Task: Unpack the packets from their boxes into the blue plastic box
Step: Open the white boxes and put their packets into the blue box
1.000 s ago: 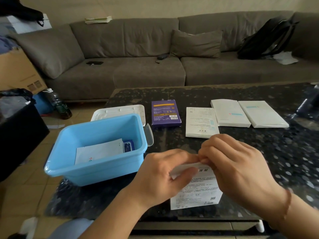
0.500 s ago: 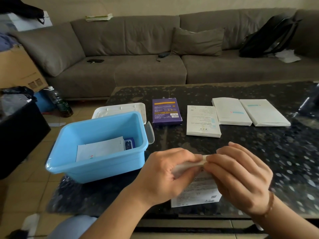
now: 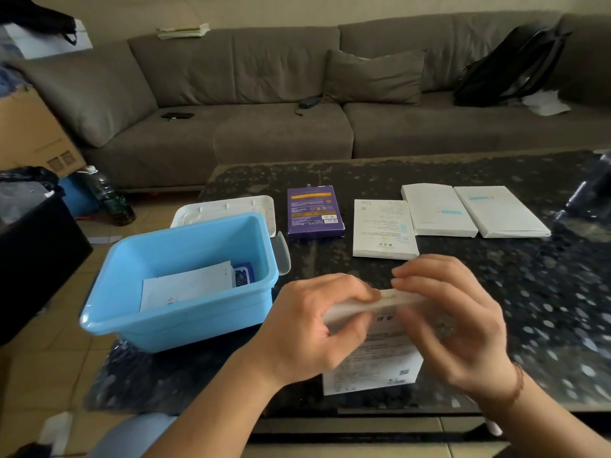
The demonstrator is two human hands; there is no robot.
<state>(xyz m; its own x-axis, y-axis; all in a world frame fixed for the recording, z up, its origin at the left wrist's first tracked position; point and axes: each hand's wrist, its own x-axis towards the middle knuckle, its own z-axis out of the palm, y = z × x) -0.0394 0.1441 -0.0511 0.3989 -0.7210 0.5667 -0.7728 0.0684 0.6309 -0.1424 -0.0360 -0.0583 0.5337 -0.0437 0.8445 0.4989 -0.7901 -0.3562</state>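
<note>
Gripping 1 white box (image 3: 370, 358), both hands (image 3: 380, 325) work its top flap.

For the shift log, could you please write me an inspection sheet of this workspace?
Surface: dark speckled table.
Job's things: blue plastic box holds a white packet; purple box and three white boxes behind.
Clutter: white lid behind the blue box.
Grip: left hand and right hand both hold a white box at its top flap.
Cables: nothing seen.
Surroundings: grey sofa, black backpack.
</note>
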